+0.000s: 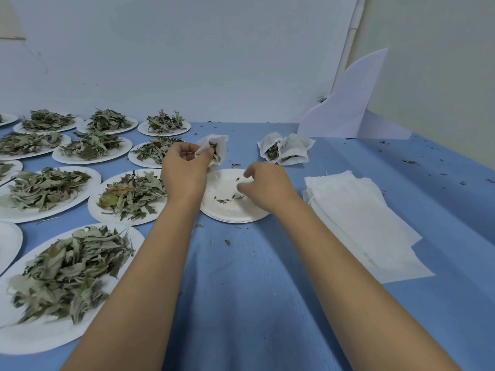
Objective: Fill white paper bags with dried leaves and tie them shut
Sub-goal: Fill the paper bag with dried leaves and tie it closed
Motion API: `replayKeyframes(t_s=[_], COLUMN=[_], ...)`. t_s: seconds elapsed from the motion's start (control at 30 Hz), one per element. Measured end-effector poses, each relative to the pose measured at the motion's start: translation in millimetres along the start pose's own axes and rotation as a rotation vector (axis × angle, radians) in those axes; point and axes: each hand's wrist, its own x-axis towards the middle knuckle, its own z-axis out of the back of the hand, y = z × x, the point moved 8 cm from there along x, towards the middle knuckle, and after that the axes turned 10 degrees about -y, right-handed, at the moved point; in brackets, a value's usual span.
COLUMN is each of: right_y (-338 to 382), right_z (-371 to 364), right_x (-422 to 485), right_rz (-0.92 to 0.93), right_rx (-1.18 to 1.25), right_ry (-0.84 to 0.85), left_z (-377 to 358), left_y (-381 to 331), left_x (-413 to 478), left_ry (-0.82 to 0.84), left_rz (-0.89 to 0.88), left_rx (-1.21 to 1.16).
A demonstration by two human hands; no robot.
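Blue-covered table [267, 303] takes up most of the view, with a white board [345, 111] leaning against the wall at the back right. The whole left side is packed with white plates [40, 340] heaped with dried leaves [69, 271].

On the right there's a flat stack of empty bags [359, 218], just beside a nearly bare plate [230, 212] in the middle. Behind that, well apart from the hands, sit two stuffed bags [286, 149], touching each other.

The left hand [184, 167] is held up just behind the bare plate, fingers curled around the mouth of a white paper bag [217, 147] that has leaves showing inside. The right hand [267, 186] hangs over the bare plate with fingers bent down. Honestly can't tell if it's pinching anything.

A few leaf crumbs [223, 200] lie on that plate, and more are scattered on the cloth.
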Motion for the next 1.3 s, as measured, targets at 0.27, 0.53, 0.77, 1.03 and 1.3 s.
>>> replayKeyframes(t_s=[0.27,0.53,0.77,1.03,1.3], right_y=[23.9,37.6,29.4,4.7,-16.0], right_z=[-31.4,-38.3,-29.0,24.0,26.6], right_x=[-13.9,-21.3,-16.9,-4.2,-3.9], right_rz=[0.120,0.263,0.157,-0.187,-0.280], right_rx=[-0.128,0.010,0.183,0.784,0.796], right_ry=[0.100,0.061,-0.042,-0.340,-0.484], left_z=[-1.7,-4.0,-8.7,-20.4,-42.8], left_y=[1.8,0.7,2.3,-11.5,-13.6], left_x=[-0.3,-3.6,-5.4,-19.9,-40.5], left_ry=[-0.010,0.003,0.057,0.193,0.460], left_rz=[0.017,0.045,0.137,-0.058,-0.061], left_rx=[-0.059,-0.111,-0.150,-0.011,-0.090])
